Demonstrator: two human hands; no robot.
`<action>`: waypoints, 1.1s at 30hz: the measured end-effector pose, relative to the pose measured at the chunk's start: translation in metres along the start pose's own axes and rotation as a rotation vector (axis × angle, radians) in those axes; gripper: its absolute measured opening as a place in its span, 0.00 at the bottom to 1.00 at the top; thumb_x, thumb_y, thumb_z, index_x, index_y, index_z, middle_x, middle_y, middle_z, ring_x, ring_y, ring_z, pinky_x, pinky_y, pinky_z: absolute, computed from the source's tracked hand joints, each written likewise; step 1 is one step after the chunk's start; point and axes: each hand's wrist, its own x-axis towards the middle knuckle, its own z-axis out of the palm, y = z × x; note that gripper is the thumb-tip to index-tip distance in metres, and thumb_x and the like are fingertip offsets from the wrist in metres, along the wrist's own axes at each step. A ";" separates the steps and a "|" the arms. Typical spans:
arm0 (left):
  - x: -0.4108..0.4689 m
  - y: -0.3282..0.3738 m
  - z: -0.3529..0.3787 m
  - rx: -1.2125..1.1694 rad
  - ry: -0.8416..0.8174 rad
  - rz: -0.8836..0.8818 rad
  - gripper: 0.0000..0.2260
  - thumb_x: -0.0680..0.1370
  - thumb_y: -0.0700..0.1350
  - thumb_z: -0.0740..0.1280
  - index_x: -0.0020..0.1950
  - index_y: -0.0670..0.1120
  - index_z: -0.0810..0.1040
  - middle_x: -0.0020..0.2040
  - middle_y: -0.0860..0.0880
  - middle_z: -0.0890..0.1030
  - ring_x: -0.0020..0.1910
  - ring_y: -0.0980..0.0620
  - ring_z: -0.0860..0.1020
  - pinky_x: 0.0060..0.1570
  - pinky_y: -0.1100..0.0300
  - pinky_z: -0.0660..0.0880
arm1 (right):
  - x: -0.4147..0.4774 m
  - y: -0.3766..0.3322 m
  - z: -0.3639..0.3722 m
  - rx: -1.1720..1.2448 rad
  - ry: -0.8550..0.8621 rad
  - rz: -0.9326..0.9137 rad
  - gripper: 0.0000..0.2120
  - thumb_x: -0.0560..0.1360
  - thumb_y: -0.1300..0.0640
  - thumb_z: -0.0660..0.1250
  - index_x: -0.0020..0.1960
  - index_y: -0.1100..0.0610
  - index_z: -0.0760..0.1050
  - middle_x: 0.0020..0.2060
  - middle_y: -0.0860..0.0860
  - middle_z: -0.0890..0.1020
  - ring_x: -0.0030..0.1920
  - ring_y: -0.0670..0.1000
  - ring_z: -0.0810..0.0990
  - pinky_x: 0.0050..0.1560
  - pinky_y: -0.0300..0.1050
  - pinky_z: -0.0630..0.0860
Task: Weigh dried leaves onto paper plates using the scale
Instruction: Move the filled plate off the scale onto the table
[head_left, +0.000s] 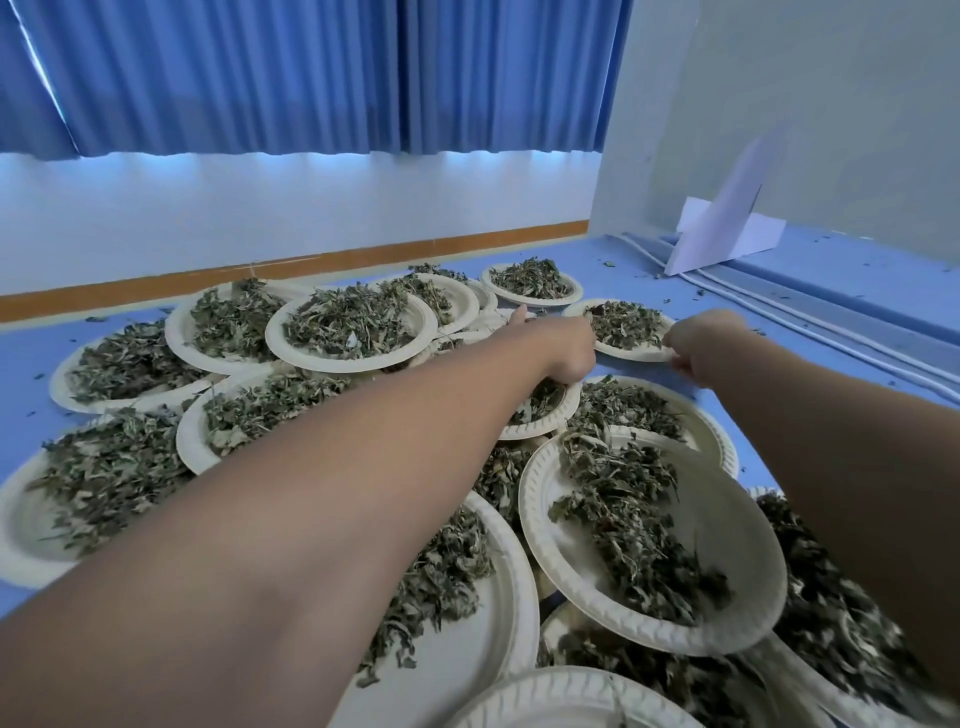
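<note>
paper plate (631, 355) rim pinched by right hand (696, 349); left hand (567, 349) at opposite edge, grip unclear; neighbouring plates (353, 358) overlap

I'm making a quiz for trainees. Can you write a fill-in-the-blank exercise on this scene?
1. The right hand grips the rim of a paper plate piled with dried ____.
2. The curtains behind the table are ____.
3. The tool for weighing, the ____, is not in view.
Missing words: leaves; blue; scale.
</note>
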 end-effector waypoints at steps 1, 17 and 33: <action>-0.002 0.001 0.000 -0.025 0.002 -0.003 0.15 0.85 0.41 0.51 0.66 0.45 0.74 0.64 0.48 0.77 0.71 0.45 0.69 0.77 0.38 0.40 | -0.006 -0.003 -0.001 -0.013 0.038 -0.006 0.14 0.79 0.64 0.64 0.37 0.57 0.64 0.37 0.54 0.69 0.34 0.52 0.68 0.44 0.46 0.77; -0.219 -0.072 -0.050 -0.503 0.486 -0.030 0.17 0.81 0.36 0.62 0.63 0.51 0.83 0.58 0.53 0.84 0.56 0.52 0.81 0.55 0.59 0.76 | -0.255 -0.110 0.031 0.189 -0.082 -0.657 0.08 0.74 0.65 0.68 0.37 0.60 0.83 0.31 0.56 0.83 0.33 0.52 0.78 0.37 0.46 0.77; -0.602 -0.174 -0.001 -0.024 0.540 -0.314 0.13 0.84 0.49 0.62 0.64 0.48 0.82 0.63 0.52 0.82 0.62 0.51 0.78 0.63 0.54 0.71 | -0.549 -0.100 0.115 -0.094 -0.600 -1.598 0.10 0.80 0.49 0.70 0.58 0.48 0.86 0.54 0.43 0.86 0.53 0.46 0.82 0.59 0.45 0.74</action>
